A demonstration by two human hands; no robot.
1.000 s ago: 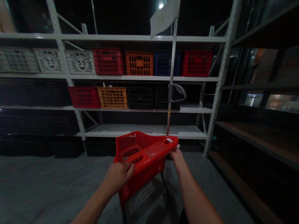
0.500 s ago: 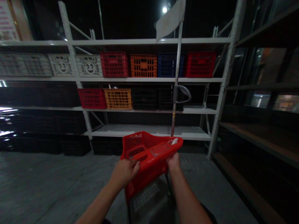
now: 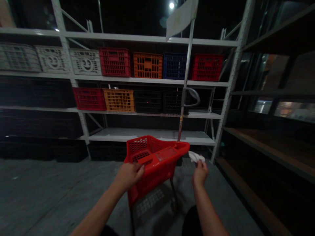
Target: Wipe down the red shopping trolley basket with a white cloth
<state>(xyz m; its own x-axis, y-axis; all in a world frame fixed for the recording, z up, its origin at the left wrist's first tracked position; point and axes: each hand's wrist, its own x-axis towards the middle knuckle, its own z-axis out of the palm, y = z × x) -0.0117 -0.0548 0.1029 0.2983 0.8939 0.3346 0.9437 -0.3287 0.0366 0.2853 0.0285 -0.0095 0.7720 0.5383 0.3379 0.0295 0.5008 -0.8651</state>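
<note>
In the middle of the head view stands a red plastic shopping cart (image 3: 157,177) with a perforated basket and dark legs. My left hand (image 3: 130,175) is closed around the near left edge of its rim. To the right of the cart, apart from it, my right hand (image 3: 200,173) pinches a crumpled white tissue or cloth (image 3: 196,157); which of the two I cannot tell. A metal pole (image 3: 188,62) with a pale flag (image 3: 180,19) and a grey loop handle (image 3: 193,97) rises behind the cart's right end.
White metal shelving (image 3: 152,135) runs across the back. It carries white crates (image 3: 86,62), red crates (image 3: 115,62), an orange crate (image 3: 147,65), a yellow crate (image 3: 119,100), a blue crate (image 3: 174,66) and several black ones. Dark shelves (image 3: 268,152) line the right side above the grey floor (image 3: 49,193).
My right hand has left the cart's rim and moved right, taking the white tissue or cloth off the cart's right end. My left hand stays on the rim. The view has shifted slightly right.
</note>
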